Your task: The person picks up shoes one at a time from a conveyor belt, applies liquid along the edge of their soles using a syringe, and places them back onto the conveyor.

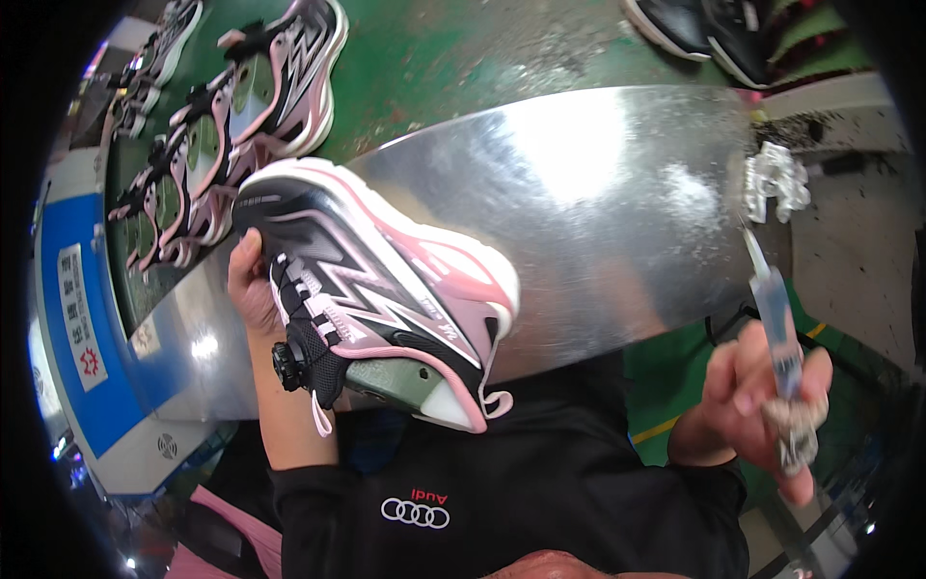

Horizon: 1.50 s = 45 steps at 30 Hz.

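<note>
A pink, black and grey sneaker (410, 275) with a white sole and a dial lace closure is tilted on its side in front of me. My left hand (253, 289) grips it from underneath near the toe, and most of the fingers are hidden behind the shoe. A green shoe last (391, 378) fills its opening. Off to the right, apart from the sneaker, my right hand (748, 391) is closed round a clear syringe (775, 314). The syringe's thin tip points away from me, and its rear end is wrapped in something crumpled.
A shiny metal plate (569, 261) spans the middle. Several similar shoes (207, 145) on lasts stand on the green surface (434, 72) at far left. Dark shoes (704, 34) sit at far right, beyond a crumpled whitish lump (775, 183). A blue and white panel (82, 386) borders the left.
</note>
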Available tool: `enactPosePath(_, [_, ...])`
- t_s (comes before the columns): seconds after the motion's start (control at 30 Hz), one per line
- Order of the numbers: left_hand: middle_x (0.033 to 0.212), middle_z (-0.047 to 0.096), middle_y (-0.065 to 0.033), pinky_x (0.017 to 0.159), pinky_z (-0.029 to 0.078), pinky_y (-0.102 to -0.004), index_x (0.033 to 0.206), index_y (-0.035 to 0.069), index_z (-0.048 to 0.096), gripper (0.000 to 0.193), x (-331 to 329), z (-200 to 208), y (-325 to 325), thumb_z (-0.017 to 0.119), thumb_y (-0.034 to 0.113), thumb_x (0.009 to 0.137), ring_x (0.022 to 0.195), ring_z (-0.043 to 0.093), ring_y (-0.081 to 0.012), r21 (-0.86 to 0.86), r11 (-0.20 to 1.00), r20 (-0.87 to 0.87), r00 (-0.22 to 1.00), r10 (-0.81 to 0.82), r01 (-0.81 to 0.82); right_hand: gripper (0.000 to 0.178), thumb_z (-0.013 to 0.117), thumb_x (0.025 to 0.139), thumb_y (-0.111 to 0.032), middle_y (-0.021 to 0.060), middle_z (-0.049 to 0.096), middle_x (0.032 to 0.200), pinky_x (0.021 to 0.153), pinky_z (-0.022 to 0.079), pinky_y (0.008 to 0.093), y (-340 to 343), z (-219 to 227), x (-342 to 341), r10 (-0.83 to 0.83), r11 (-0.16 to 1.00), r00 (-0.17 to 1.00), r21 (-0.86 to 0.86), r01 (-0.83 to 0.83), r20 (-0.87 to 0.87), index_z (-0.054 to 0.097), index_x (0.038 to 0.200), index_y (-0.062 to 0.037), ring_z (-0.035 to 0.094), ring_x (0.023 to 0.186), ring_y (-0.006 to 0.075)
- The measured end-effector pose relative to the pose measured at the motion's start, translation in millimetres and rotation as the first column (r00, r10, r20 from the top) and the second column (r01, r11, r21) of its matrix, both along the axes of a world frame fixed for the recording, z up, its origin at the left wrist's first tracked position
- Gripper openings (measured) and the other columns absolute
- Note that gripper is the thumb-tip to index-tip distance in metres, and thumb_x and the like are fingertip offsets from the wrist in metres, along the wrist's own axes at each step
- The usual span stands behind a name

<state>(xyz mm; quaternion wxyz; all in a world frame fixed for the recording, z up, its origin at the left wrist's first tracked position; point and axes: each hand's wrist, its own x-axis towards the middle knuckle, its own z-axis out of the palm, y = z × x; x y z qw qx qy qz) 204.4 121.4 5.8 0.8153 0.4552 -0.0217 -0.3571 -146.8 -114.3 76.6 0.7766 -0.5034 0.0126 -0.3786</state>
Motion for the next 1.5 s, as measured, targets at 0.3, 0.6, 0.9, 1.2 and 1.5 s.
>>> enactPosePath(0.3, [0.131,0.048,-0.0211,0.101,0.039,-0.0453,0.131,-0.003,0.042,0.054,-69,6,-23,0.044,0.034,0.092,0.118,0.050,-0.0328,0.293,0.906,0.137,0.924,-0.358,0.307,0.086,0.080,0.064,-0.051,0.0092,0.049,0.114,0.088,0.040,0.0340,-42,-76,11,-0.197,0.893,0.903,-0.449,0.005,-0.382,0.042,0.125,-0.0044,0.048,0.103,0.0210])
enactPosePath(0.6, [0.130,0.050,-0.0175,0.100,0.041,-0.0391,0.132,-0.003,0.042,0.048,-90,-9,-35,0.040,0.029,0.096,0.117,0.052,-0.0274,0.366,0.883,0.386,0.816,-0.431,0.294,0.085,0.078,0.057,-0.054,0.0132,0.051,0.103,0.084,0.041,0.0378,-45,-86,18,-0.465,0.676,0.836,-0.726,0.123,-0.292,0.045,0.116,-0.0036,0.049,0.094,0.0299])
enactPosePath(0.9, [0.126,0.052,-0.0182,0.100,0.042,-0.0348,0.132,-0.004,0.041,0.046,-36,-14,-210,0.047,0.024,0.096,0.114,0.053,-0.0262,0.043,0.858,-0.054,0.859,-0.509,0.511,0.084,0.077,0.057,-0.058,0.0111,0.052,0.098,0.081,0.041,0.0386,-46,-87,28,-0.491,0.554,0.852,-0.820,0.145,-0.182,0.048,0.115,-0.0047,0.048,0.090,0.0298])
enactPosePath(1.2, [0.100,0.051,-0.0068,0.085,0.046,-0.0334,0.111,0.002,0.044,0.026,18,-25,-104,0.056,0.014,0.091,0.099,0.056,-0.0186,0.435,0.880,0.549,0.720,-0.425,0.188,0.084,0.084,0.051,-0.048,0.0102,0.053,0.099,0.078,0.043,0.0388,-45,-82,18,-0.480,0.577,0.840,-0.812,0.085,-0.253,0.047,0.114,-0.0059,0.051,0.089,0.0298])
enactPosePath(1.5, [0.139,0.037,-0.0188,0.103,0.034,-0.0358,0.140,-0.005,0.024,0.064,71,-44,-72,0.059,0.013,0.089,0.123,0.043,-0.0269,0.535,0.808,0.790,0.486,-0.374,-0.247,0.079,0.082,0.056,-0.044,0.0107,0.053,0.100,0.078,0.045,0.0393,-35,-82,22,-0.447,0.571,0.862,-0.818,0.068,-0.240,0.047,0.116,-0.0054,0.051,0.090,0.0302])
